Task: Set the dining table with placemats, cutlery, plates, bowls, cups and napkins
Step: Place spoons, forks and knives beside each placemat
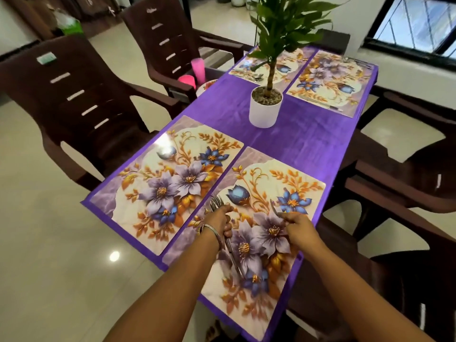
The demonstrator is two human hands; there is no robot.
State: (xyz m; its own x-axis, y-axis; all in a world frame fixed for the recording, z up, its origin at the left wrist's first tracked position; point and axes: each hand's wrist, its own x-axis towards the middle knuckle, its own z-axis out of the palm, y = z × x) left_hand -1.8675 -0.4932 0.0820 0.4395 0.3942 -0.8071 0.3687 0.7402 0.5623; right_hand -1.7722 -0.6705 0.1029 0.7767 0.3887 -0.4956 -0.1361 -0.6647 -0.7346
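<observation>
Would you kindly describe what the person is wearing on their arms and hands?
Both forearms are bare, with no sleeves in view. The left hand has a thin silver-coloured bangle at the wrist. The right hand shows no jewellery, and neither hand wears a glove.

Both bare forearms reached forward and down, roughly parallel. The left hand (pixel 220 219), a thin metal bangle (pixel 211 232) round its wrist, had its fingers curled round a bundle of steel cutlery (pixel 229 245). The right hand (pixel 299 228) pinched a single steel fork (pixel 275 210) between thumb and fingertips, knuckles up.
</observation>
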